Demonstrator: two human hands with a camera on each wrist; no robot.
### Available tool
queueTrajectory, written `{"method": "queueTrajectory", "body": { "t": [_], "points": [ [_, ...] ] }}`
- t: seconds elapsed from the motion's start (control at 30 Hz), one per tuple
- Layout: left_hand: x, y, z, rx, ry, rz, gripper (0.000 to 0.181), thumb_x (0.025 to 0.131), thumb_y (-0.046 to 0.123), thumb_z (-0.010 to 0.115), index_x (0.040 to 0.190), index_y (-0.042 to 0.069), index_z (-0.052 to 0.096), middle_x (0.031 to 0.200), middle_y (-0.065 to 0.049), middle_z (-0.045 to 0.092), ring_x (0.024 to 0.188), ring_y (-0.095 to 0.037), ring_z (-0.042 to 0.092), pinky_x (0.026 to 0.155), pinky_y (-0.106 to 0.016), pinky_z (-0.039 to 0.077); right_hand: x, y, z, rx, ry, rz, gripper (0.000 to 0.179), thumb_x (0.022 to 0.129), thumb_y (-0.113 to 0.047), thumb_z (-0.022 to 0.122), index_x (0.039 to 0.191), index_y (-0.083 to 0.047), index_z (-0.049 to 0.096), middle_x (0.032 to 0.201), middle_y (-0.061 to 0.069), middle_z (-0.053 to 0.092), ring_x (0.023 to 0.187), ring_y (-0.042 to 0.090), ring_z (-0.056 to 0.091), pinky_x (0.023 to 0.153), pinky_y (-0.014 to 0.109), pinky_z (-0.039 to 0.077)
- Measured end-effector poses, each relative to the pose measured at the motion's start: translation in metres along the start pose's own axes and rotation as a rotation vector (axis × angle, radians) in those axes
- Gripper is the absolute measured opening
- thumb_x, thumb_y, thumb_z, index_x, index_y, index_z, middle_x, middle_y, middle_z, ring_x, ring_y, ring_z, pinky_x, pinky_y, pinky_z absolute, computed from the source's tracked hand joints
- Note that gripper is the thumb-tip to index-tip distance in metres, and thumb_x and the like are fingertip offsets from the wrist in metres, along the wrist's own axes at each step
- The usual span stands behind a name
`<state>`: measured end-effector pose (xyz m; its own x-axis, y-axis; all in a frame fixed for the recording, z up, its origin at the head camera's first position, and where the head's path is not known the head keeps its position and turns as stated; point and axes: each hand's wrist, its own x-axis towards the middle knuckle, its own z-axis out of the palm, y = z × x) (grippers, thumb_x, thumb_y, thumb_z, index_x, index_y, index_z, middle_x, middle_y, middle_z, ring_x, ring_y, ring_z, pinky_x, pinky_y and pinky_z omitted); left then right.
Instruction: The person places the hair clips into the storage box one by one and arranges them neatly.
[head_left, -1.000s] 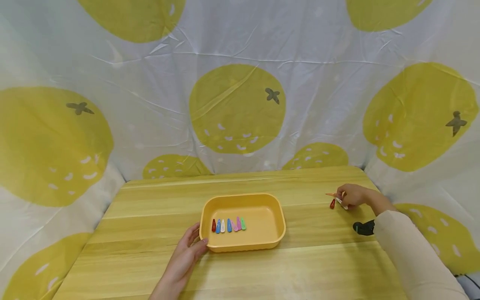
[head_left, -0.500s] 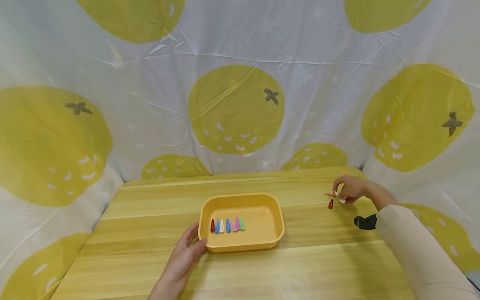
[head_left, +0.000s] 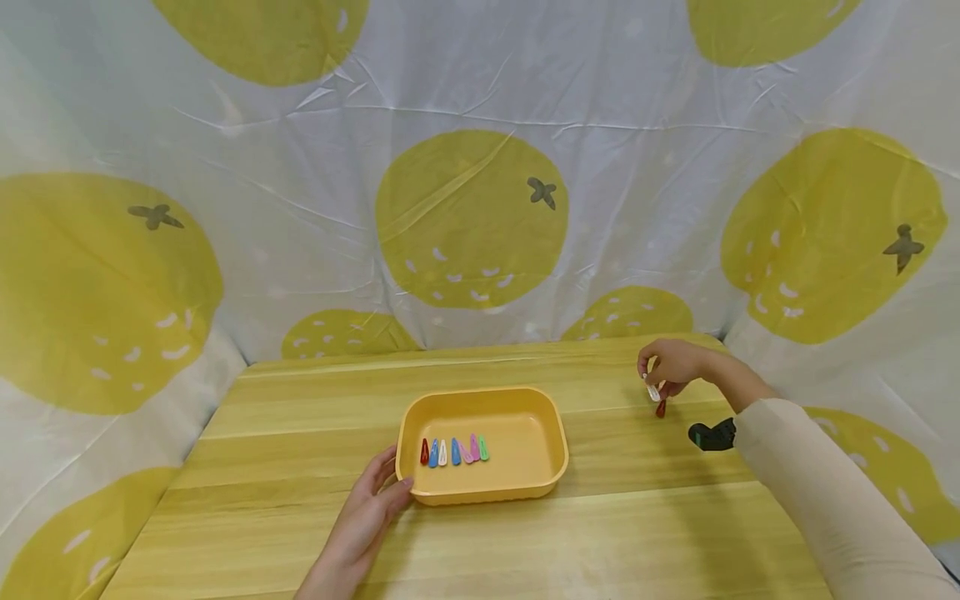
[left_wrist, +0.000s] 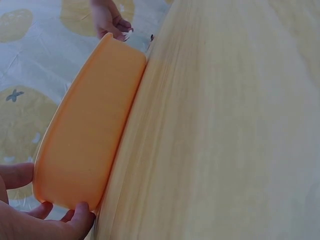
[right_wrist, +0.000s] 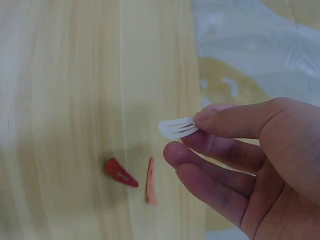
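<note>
My right hand (head_left: pixel 672 365) pinches a white hair clip (right_wrist: pixel 176 128) between thumb and fingers, raised over the right part of the table. Below it on the wood lie a red hair clip (right_wrist: pixel 120 173) and an orange hair clip (right_wrist: pixel 151 182); the hand hides the orange one in the head view. My left hand (head_left: pixel 366 510) holds the left end of a yellow plastic tray (head_left: pixel 525 457), thumb at the near corner and fingers along the side wall. Several hair clips stand in a row in the tray's left half, among them a blue clip (head_left: pixel 455 452) and a green clip (head_left: pixel 483 448).
The tray rests on a wooden table (head_left: pixel 300 433). A white curtain (head_left: pixel 322 208) with yellow fruit prints encloses the back and sides. Beside the right sleeve (head_left: pixel 817 483) is a black object (head_left: pixel 711 435) close to the forearm.
My right hand has lifted the white hair clip from the table and moved left with it, over the red and orange clips. The left hand and the tray stay in place.
</note>
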<state>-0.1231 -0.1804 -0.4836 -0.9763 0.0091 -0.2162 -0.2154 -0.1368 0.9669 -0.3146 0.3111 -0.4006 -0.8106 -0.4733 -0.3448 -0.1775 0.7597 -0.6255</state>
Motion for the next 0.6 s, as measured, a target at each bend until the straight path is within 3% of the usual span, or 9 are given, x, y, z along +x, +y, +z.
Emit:
{"method": "queueTrajectory", "body": {
  "t": [0.13, 0.27, 0.37, 0.6],
  "points": [
    [-0.001, 0.001, 0.0, 0.003, -0.001, 0.0, 0.067, 0.102, 0.0, 0.056, 0.16, -0.002, 0.022, 0.163, -0.029, 0.021, 0.144, -0.041, 0.033, 0.115, -0.052, 0.035, 0.004, -0.012, 0.0, -0.016, -0.014, -0.005, 0.004, 0.101, -0.002, 0.061, 0.099, 0.0, 0.063, 0.076, 0.011, 0.068, 0.069, 0.035, 0.07, 0.059, 0.037, 0.057],
    [-0.001, 0.001, 0.0, 0.005, 0.003, -0.001, 0.067, 0.102, 0.0, 0.056, 0.16, -0.002, 0.022, 0.162, -0.029, 0.022, 0.142, -0.042, 0.036, 0.114, -0.051, 0.037, 0.008, -0.024, 0.002, -0.041, -0.028, -0.026, 0.004, 0.102, -0.003, 0.061, 0.099, -0.001, 0.063, 0.08, 0.011, 0.07, 0.07, 0.03, 0.07, 0.06, 0.037, 0.056],
    [-0.001, 0.001, 0.0, 0.006, 0.005, -0.001, 0.067, 0.102, 0.0, 0.056, 0.16, -0.002, 0.022, 0.162, -0.029, 0.022, 0.142, -0.042, 0.036, 0.114, -0.051, 0.037, 0.01, -0.032, 0.004, -0.051, -0.046, -0.057, 0.004, 0.102, -0.002, 0.06, 0.098, -0.002, 0.063, 0.08, 0.011, 0.069, 0.068, 0.023, 0.065, 0.061, 0.035, 0.054],
    [-0.002, 0.002, 0.001, 0.003, -0.004, 0.002, 0.067, 0.103, 0.001, 0.056, 0.16, -0.002, 0.022, 0.163, -0.029, 0.021, 0.145, -0.041, 0.032, 0.116, -0.053, 0.034, 0.015, -0.044, 0.008, -0.057, -0.088, -0.103, 0.005, 0.101, 0.0, 0.059, 0.097, -0.002, 0.062, 0.076, 0.01, 0.063, 0.064, 0.018, 0.052, 0.059, 0.032, 0.044]
  ]
}}
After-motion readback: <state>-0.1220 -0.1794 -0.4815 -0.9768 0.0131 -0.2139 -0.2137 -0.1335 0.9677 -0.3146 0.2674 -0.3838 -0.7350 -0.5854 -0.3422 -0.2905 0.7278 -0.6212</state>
